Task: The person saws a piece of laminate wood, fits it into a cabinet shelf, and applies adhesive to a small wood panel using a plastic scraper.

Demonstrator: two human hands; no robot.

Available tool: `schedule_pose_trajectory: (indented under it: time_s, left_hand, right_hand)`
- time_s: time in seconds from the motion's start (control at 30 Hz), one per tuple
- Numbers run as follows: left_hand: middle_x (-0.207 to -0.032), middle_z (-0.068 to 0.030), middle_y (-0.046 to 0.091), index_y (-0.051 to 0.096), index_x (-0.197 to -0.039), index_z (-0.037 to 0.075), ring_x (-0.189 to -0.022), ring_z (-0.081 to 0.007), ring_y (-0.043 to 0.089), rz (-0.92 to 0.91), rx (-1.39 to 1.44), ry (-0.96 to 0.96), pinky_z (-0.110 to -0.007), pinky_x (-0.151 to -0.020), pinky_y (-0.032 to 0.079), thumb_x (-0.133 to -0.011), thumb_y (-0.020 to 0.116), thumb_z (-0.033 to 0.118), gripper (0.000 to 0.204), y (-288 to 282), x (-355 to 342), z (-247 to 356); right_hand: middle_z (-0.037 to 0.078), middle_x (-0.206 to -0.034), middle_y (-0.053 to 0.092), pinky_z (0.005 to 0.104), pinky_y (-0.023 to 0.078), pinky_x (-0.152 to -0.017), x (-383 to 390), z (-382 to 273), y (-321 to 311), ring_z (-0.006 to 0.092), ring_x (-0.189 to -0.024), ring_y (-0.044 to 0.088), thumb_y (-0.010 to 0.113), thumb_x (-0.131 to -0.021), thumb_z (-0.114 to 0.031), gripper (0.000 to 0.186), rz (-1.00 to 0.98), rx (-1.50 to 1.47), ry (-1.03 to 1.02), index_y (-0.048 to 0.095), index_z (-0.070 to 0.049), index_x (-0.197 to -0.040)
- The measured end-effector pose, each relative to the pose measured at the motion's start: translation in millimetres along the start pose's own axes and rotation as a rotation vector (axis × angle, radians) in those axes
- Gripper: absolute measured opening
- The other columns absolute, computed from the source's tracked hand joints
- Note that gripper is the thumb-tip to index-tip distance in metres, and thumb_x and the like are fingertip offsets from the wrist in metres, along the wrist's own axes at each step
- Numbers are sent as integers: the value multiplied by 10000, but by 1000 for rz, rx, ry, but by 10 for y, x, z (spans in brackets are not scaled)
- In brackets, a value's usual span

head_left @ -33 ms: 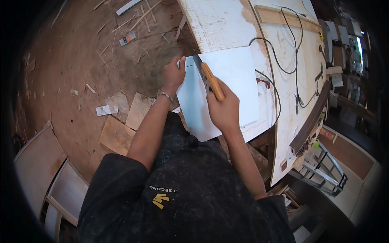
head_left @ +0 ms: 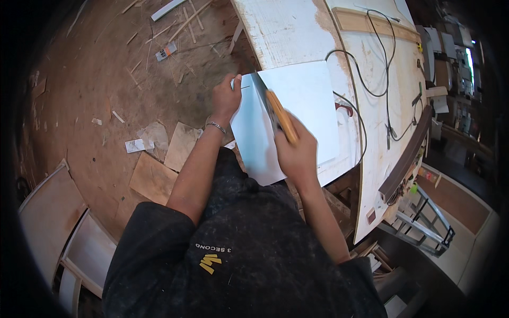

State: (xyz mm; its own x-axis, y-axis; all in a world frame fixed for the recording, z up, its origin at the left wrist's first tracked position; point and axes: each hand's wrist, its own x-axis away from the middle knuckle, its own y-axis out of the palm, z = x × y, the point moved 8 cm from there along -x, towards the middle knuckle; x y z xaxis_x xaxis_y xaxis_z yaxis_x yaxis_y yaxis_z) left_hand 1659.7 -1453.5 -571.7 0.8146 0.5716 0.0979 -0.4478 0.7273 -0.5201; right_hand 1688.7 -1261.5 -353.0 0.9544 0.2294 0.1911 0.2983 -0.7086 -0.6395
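A white board [head_left: 305, 100] rests partly on the workbench, its left part jutting out past the bench's edge. My left hand [head_left: 226, 98] is closed on the board's far left edge, thumb on top, beside a short dark line. In my right hand [head_left: 298, 153] is a handsaw [head_left: 281, 116] with an orange-brown handle, its narrow blade slanting to the board's far edge. The blade's tip meets that edge a little to the right of my left hand. My right fingers are partly hidden behind the handle.
A dark cable [head_left: 389, 63] loops over the white workbench [head_left: 286, 32], near a red-handled tool [head_left: 345, 108] by the board. Wood offcuts [head_left: 154, 174] and thin strips litter the floor at left. A metal ladder [head_left: 424, 222] lies at lower right.
My right hand and the saw have drawn back slightly toward me and to the right. My left hand stays on the board's edge.
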Motion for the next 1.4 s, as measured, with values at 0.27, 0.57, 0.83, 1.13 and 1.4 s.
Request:
schedule_pose_trajectory:
  time_s: [0.27, 0.57, 0.83, 1.13, 1.4]
  left_hand:
    - [-717, -217, 684, 719, -1026, 54, -709, -437, 700, 44, -29, 62, -496, -647, 535, -1052, 610, 399, 363, 3, 16, 73]
    - [-695, -217, 672, 714, -1028, 69, -696, -426, 705, 22, -57, 43, -518, -640, 522, -1054, 602, 410, 360, -80, -53, -20]
    - [-701, -218, 674, 722, -1046, 78, -706, -443, 700, 16, -59, 36, -526, -651, 526, -1050, 591, 442, 386, -98, -53, 0]
    - [-867, -259, 734, 713, -1058, 101, -852, -483, 715, -53, -48, -40, -578, -739, 553, -1063, 554, 450, 384, -134, -107, -16]
    - [-885, -278, 729, 701, -1096, 88, -876, -504, 704, -57, -83, -55, -575, -785, 543, -1067, 537, 464, 411, -130, -82, -131]
  right_hand:
    - [347, -1037, 691, 480, 557, -873, -230, 17, 94, 530, -993, 671, 586, -898, -85, 454, -34, 9, 67, 637, 2, -1340]
    - [298, -1167, 713, 428, 541, -981, 468, -4, -303, 410, -1105, 717, 587, -890, -59, 475, -74, -73, 372, 628, 54, -1350]
    - [294, -1044, 733, 473, 572, -829, -739, -23, 367, 469, -889, 720, 608, -905, -127, 454, -113, 76, 137, 642, 19, -1333]
    - [80, -835, 669, 277, 478, -494, -221, -832, -282, 104, -499, 570, 632, -945, -41, 539, -325, -144, 408, 576, -10, -1480]
    - [84, -869, 689, 259, 486, -474, 94, -999, -565, 91, -488, 574, 601, -966, -27, 482, -310, -193, 385, 616, -19, -1448]
